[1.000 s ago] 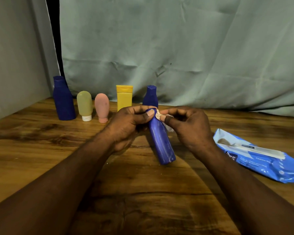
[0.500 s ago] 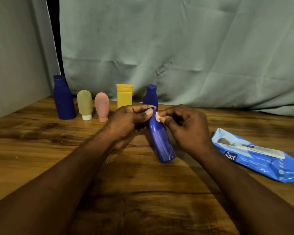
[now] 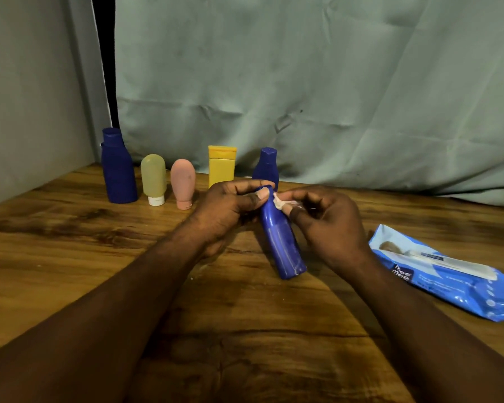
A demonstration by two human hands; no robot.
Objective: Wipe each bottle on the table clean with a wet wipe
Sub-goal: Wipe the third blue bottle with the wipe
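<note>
I see the left hand (image 3: pixel 230 205) gripping the cap end of a blue bottle (image 3: pixel 282 245), which is tilted with its base toward me, low over the worktop (image 3: pixel 70 257). The right hand (image 3: pixel 329 225) pinches a small white wet wipe (image 3: pixel 280 202) against the bottle's neck. On the blue wipes pack (image 3: pixel 448 271), lying right of the hands, I read "mee mee"; the smaller print is illegible. Back row, upright: dark blue bottle (image 3: pixel 118 173), green bottle (image 3: pixel 154 178), pink bottle (image 3: pixel 182 183), yellow tube (image 3: pixel 221 167), small blue bottle (image 3: pixel 266 167).

A creased pale-green cloth (image 3: pixel 332 82) was hung behind the wooden table (image 3: pixel 56 257). A grey panel (image 3: pixel 26 97) was set at left.
</note>
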